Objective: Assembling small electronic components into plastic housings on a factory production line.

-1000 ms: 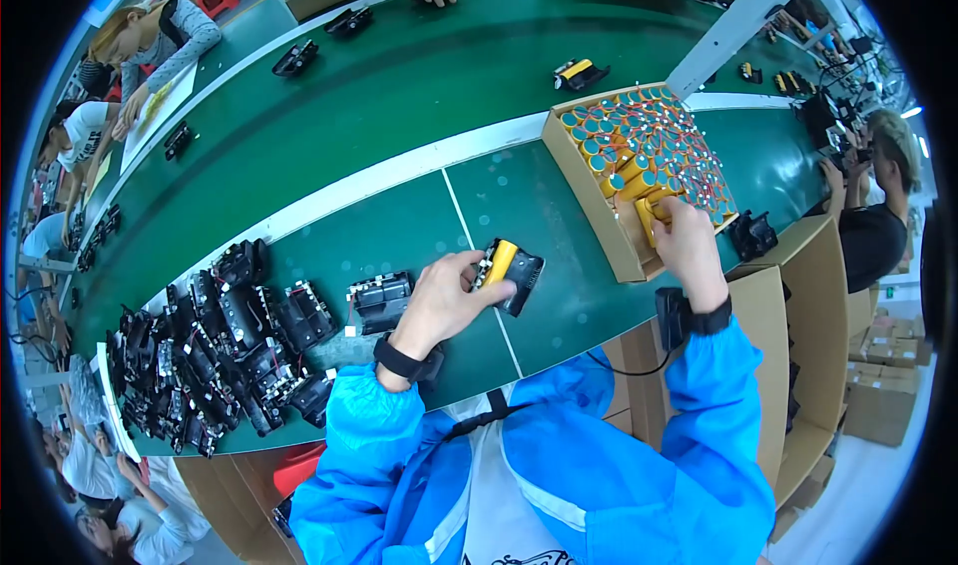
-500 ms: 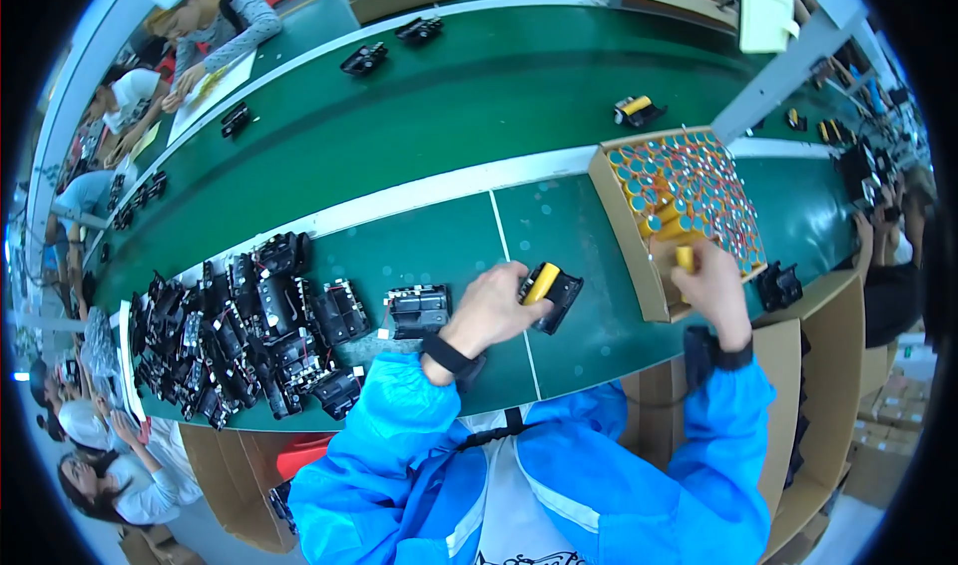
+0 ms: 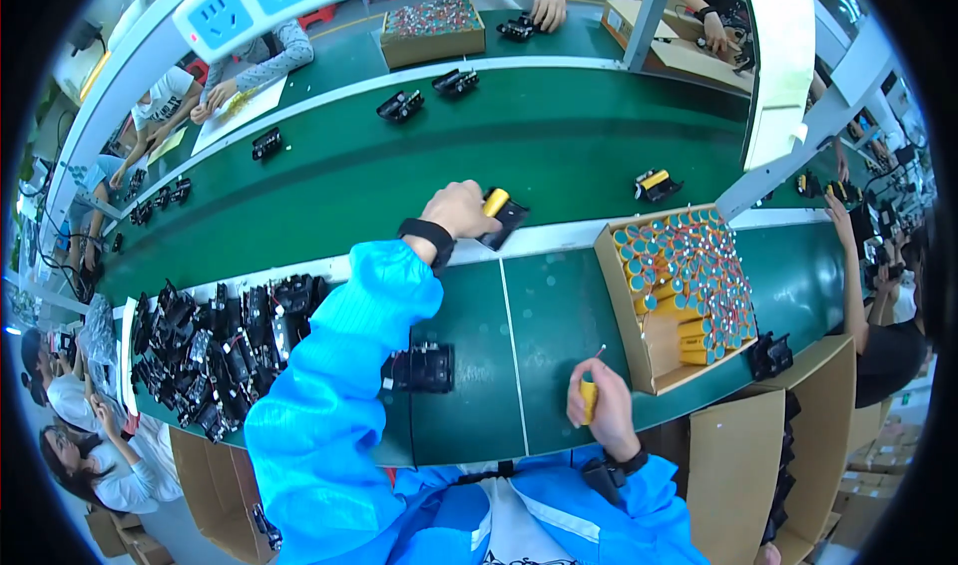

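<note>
My left hand (image 3: 461,211) reaches out over the green conveyor belt (image 3: 349,166), closed on a black plastic housing (image 3: 511,222) with a yellow battery cell (image 3: 496,202) lying in it. Close to my body, my right hand (image 3: 605,402) grips another yellow battery cell (image 3: 589,401), a thin wire sticking up from it. Right of centre stands a cardboard box (image 3: 631,317) packed with yellow cells, their tops wired in red; its near left part shows bare cardboard. A black housing (image 3: 424,367) lies on the green bench beneath my left arm.
Many black housings (image 3: 215,360) are heaped at the left of the bench. On the belt are more housings (image 3: 401,106), and one with a yellow cell (image 3: 656,184). A metal post (image 3: 788,151) rises at the right. Co-workers sit across the belt; open cartons (image 3: 733,455) stand beside me.
My left hand has carried the housing with its cell forward from the bench to over the belt. My right hand has drawn a cell out of the box and back toward me.
</note>
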Demonstrator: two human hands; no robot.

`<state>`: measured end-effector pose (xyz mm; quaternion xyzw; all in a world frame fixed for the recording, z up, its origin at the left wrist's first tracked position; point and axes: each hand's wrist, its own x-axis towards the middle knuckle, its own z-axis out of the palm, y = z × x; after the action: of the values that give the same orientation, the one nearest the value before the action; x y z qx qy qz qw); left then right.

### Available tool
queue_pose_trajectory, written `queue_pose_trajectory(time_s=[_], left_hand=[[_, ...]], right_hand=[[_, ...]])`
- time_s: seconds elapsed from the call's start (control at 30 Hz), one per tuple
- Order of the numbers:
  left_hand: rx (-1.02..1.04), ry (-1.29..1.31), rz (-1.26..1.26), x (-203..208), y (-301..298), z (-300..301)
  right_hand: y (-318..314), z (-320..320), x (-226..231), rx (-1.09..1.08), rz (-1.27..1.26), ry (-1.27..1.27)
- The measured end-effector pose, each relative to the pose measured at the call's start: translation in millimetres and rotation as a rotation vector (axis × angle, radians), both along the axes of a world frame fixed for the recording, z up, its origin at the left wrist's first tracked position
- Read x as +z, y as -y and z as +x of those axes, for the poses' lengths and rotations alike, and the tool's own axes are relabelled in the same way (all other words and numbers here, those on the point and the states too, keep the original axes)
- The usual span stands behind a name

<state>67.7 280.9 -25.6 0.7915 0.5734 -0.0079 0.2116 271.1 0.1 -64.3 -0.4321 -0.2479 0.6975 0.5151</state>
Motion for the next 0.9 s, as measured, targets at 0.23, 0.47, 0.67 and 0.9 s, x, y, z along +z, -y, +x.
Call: queue_pose_trajectory(time_s=[0.23,0.47,0.67,0.9], left_hand=[[-0.221,-0.045,-0.461,20,-113,-16],[0.308,-0.074,0.413,-60,-253,12],[0.277,-0.152,0.484,-64,-269,20],[-0.272,-0.108,0.324,34,-144,-6]], right_hand=[[-6,-5,-36,-0.166,0.145,0.191],[-1,-9,-43,-0.199,0.152,0.258],[4,-11,-46,-0.212,0.21,0.317],[-9,-9,-48,-0.265,0.24,0.214]])
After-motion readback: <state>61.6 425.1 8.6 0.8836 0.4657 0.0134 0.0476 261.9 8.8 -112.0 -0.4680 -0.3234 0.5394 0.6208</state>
